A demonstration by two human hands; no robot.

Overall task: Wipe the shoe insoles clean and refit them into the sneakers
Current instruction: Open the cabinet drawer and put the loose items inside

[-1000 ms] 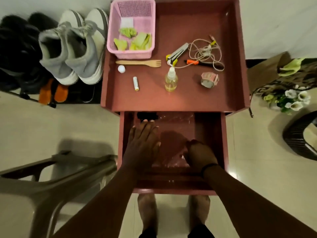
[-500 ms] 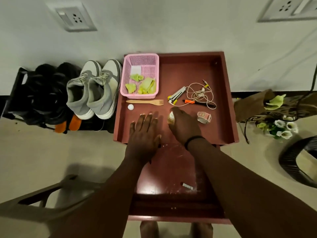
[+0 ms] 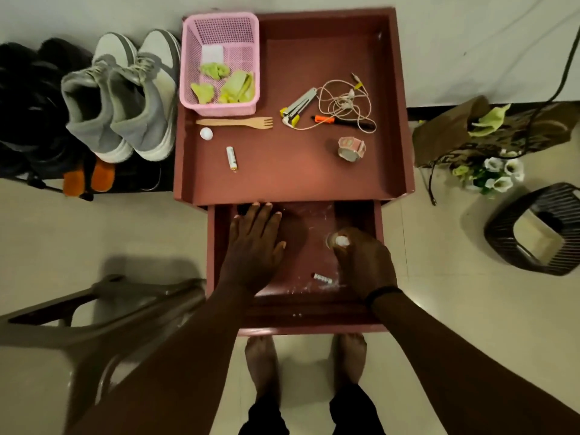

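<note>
I see two grey sneakers (image 3: 122,102) side by side on the rack, left of the red table (image 3: 398,120). My left hand (image 3: 254,249) lies flat, fingers straight, in the open drawer (image 3: 216,246); my right hand (image 3: 364,262) grips one spray bottle (image 3: 340,240). One pink basket (image 3: 219,29) holds green cloths.

A pair of grey sneakers (image 3: 122,98) with white soles stands upright on the shoe rack. Two orange insoles (image 3: 89,180) lie just below them.

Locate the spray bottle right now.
Head view: the spray bottle is in the right hand, over the open drawer below the red tray, right of the flat left hand.
</note>
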